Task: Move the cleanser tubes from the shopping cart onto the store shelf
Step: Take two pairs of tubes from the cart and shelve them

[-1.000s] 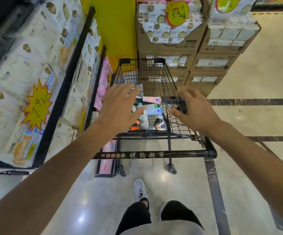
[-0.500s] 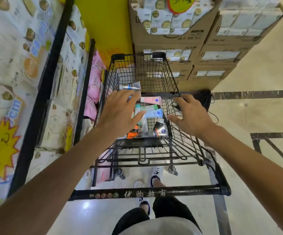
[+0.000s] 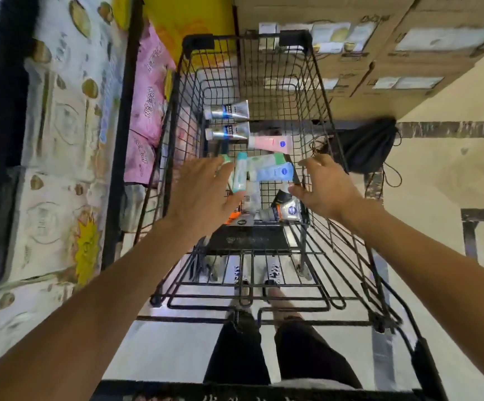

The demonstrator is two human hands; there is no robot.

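A black wire shopping cart (image 3: pixel 319 82) stands in front of me. Several cleanser tubes lie in its basket: two silver ones (image 3: pixel 229 111), a pink one (image 3: pixel 269 143), a light blue one (image 3: pixel 275 172), a white-and-teal one (image 3: pixel 240 176) and a silver-and-orange one (image 3: pixel 284 211). My left hand (image 3: pixel 203 192) hovers over the tubes with fingers spread, its fingertips next to the teal tube. My right hand (image 3: pixel 324 186) reaches in from the right with fingers loosely bent, holding nothing. The store shelf (image 3: pixel 119 140) runs along the left.
The shelf on the left holds white wrapped packs (image 3: pixel 58 140) and pink packs (image 3: pixel 148 91). Stacked cardboard boxes (image 3: pixel 408 53) stand beyond the cart. A black drawstring bag (image 3: pixel 368 146) hangs at the cart's right side. My legs and shoes show under the cart.
I have leaned forward over the cart, so the basket looks larger and closer. Both hands have gone deeper into the basket toward the tubes. Neither hand has taken hold of anything.
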